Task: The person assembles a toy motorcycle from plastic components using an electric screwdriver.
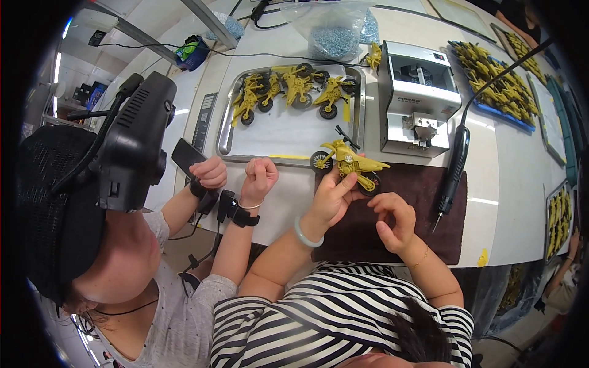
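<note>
My left hand (334, 199) is closed round the lower side of a yellow toy motorcycle (350, 161) with black wheels and handlebars. It is held raised over a dark brown mat (405, 184), with its front wheel toward the left. Just right of the toy, my right hand (396, 221) hovers above the mat. Its fingers are loosely curled, with the thumb apart from them, and nothing shows between them. A black electric screwdriver (454, 172) hangs with its bit pointing down, to the right of that hand.
A metal tray (224, 132) beyond my hands bears several yellow toy motorcycles (297, 86). Right of it stands a white screw feeder (420, 101). A blue tray (521, 126) piled with yellow toys lies far right. At left, a co-worker's hands (261, 178) are curled near the tray.
</note>
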Available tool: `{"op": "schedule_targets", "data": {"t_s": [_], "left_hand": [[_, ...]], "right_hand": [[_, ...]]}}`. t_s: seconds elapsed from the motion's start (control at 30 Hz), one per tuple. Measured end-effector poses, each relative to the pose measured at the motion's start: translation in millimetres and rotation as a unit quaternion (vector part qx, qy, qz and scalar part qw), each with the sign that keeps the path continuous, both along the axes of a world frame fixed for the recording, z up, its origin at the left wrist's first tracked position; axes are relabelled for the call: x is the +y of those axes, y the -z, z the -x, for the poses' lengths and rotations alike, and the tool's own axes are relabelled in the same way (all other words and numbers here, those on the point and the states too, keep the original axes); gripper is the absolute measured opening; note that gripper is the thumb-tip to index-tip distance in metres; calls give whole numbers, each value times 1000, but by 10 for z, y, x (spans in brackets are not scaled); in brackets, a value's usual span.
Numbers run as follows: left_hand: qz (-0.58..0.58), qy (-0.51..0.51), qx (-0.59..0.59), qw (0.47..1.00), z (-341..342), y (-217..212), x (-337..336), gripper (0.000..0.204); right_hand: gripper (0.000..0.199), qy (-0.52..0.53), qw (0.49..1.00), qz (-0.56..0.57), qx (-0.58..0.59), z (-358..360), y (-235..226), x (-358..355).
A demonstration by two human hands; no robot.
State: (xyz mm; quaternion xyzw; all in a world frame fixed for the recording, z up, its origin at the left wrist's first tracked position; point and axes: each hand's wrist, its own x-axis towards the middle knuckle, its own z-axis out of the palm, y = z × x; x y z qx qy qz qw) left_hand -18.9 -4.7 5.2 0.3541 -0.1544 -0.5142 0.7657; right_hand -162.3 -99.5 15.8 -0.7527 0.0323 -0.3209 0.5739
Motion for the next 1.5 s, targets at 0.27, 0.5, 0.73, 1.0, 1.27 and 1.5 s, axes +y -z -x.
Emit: {"op": "schedule_targets", "data": {"t_s": [0.27, 0.5, 0.73, 1.0, 1.27, 1.5], "left_hand": [[21, 54, 81, 995, 23, 29, 8, 40], [8, 37, 79, 996, 67, -2, -28, 39], [7, 37, 72, 997, 54, 3, -43, 39], [12, 8, 72, 997, 12, 31, -28, 38], [5, -23, 62, 998, -55, -87, 69, 36], [26, -5, 94, 995, -24, 9, 32, 37]], "right_hand": [[12, 101, 989, 108, 15, 1, -86, 75], [13, 108, 988, 84, 67, -26, -99, 83], [15, 112, 984, 114, 79, -44, -96, 80], [25, 106, 985, 111, 77, -17, -300, 109], [15, 265, 920, 287, -14, -690, -1570, -1199], [28, 98, 873, 293, 377, -1776, -296, -3799]]}}
